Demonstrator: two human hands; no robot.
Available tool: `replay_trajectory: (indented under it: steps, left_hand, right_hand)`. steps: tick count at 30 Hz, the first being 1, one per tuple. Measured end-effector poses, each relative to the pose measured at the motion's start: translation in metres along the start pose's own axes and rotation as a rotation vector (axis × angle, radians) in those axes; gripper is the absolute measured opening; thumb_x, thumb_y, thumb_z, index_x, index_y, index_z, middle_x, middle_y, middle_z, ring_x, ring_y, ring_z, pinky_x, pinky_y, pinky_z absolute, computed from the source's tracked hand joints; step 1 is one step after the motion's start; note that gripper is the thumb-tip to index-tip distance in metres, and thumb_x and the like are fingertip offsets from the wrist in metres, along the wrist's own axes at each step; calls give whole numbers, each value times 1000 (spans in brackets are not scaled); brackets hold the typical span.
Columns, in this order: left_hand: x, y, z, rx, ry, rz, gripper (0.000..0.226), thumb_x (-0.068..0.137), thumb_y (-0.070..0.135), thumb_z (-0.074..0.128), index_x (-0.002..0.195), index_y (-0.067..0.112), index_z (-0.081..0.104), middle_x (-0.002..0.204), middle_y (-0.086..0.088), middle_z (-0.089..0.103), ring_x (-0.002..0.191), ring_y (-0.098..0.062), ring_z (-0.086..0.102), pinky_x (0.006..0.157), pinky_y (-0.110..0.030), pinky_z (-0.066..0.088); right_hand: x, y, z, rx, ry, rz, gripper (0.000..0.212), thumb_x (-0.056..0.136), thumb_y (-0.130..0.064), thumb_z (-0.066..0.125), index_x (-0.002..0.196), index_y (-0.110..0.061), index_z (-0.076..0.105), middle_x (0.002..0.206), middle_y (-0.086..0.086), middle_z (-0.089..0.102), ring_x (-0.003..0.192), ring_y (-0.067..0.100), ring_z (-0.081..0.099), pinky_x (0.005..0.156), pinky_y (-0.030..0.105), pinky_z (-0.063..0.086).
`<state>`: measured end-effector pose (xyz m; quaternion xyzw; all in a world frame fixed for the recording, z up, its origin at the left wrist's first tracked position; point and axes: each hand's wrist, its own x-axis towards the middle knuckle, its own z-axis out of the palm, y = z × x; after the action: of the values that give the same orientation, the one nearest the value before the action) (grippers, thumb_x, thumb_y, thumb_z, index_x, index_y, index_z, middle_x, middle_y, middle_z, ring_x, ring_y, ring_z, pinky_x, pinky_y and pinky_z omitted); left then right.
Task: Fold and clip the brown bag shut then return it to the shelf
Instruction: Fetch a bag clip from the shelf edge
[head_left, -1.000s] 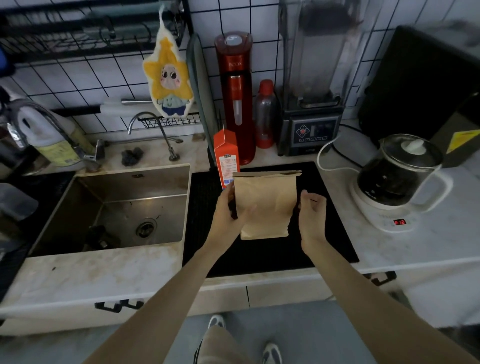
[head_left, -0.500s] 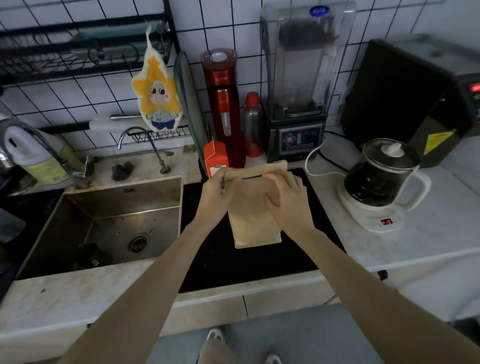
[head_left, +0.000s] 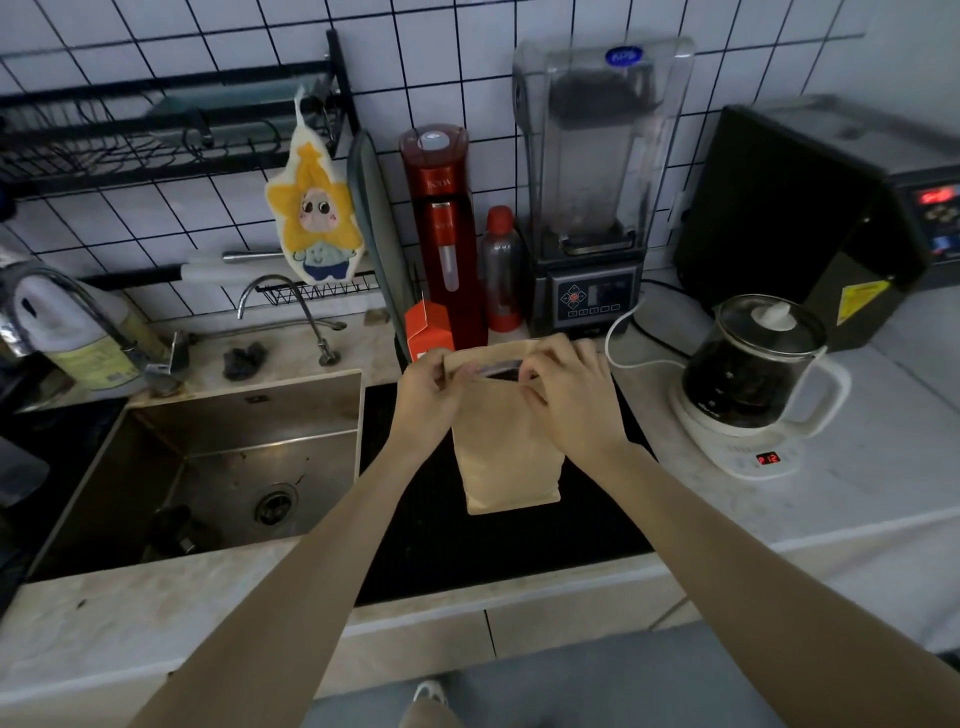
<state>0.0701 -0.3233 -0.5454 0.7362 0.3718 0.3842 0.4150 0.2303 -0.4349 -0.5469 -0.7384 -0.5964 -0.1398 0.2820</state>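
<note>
Both bare forearms reach up from the bottom of the frame to the brown bag (head_left: 506, 457), which stands upright on the black cooktop (head_left: 415, 519) at centre frame. The left hand (head_left: 426, 397) pinches the bag's top left corner, fingers closed on the paper; the right hand (head_left: 569, 400) grips the top right, fingers curled over the rim. The mouth looks slightly open between them. To fold well, I'd press the lips flat together first, then roll down evenly. No clip is visible. Beyond stands an orange carton (head_left: 428, 332), and a glass kettle (head_left: 753, 374) at right.
</note>
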Motion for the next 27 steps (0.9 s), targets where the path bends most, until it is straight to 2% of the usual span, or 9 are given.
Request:
replay_trajectory:
  steps: [2,4,6,9,12,19,22,25,27]
  left_hand:
    - [-2,-2,-1,-9,5,-14,18,97,14,68,83,3,64,73,-6,63,65,-9,58,60,-23,44]
    - [-4,-3,0,4,7,-4,17,97,13,68,84,2,65,75,-14,66,67,-19,63,60,-29,46]
    - [-3,-4,2,41,26,18,16,96,14,67,86,2,66,78,-18,68,73,-30,66,62,-35,48]
    - [-2,-5,4,41,59,14,18,97,16,67,89,-1,66,81,-22,68,77,-37,66,67,-47,52]
    - [-3,-7,8,21,70,-8,23,98,16,66,94,-7,64,88,-29,67,83,-45,65,75,-57,52]
    - [-5,-6,9,-26,91,-69,27,98,17,66,99,-9,64,95,-34,68,90,-49,66,80,-60,53]
    - [-5,-4,7,-69,64,-108,23,98,20,67,102,-3,69,97,-28,72,92,-41,71,84,-57,55]
    - [-6,-5,2,-130,-6,-112,16,97,25,70,106,12,73,98,-12,78,91,-17,74,78,-38,61]
    - [-6,-7,0,-168,-71,-112,18,93,23,76,111,19,73,104,-3,78,98,-13,74,81,-28,60]
  right_hand:
    - [-3,-1,0,-15,7,-76,8,87,-20,75,83,-17,69,94,0,69,95,28,60,79,36,42]
    - [-7,-1,-1,9,29,-85,10,85,-16,77,80,-14,69,79,0,71,89,30,63,74,39,45]
    - [-10,0,-1,22,46,-94,13,81,-14,81,79,-14,69,73,-2,70,85,29,64,72,39,45]
    - [-12,1,-1,-2,32,-145,20,76,-21,83,86,-18,66,80,-6,71,87,27,63,73,38,42]
    - [-16,3,2,-15,25,-178,17,79,-28,80,87,-21,66,87,-9,73,91,24,62,75,39,42]
    - [-13,6,3,20,28,-200,18,79,-27,80,91,-24,67,93,-10,72,98,22,58,79,37,41]
    - [-20,10,4,34,8,-157,40,77,-26,81,114,-24,67,113,-3,68,102,25,58,84,40,46]
    - [-35,19,6,187,8,-54,70,77,-21,80,139,-27,48,136,4,49,116,26,53,96,41,47]
    - [-43,25,8,364,31,92,82,76,-20,79,147,-29,39,145,3,39,129,23,45,106,41,45]
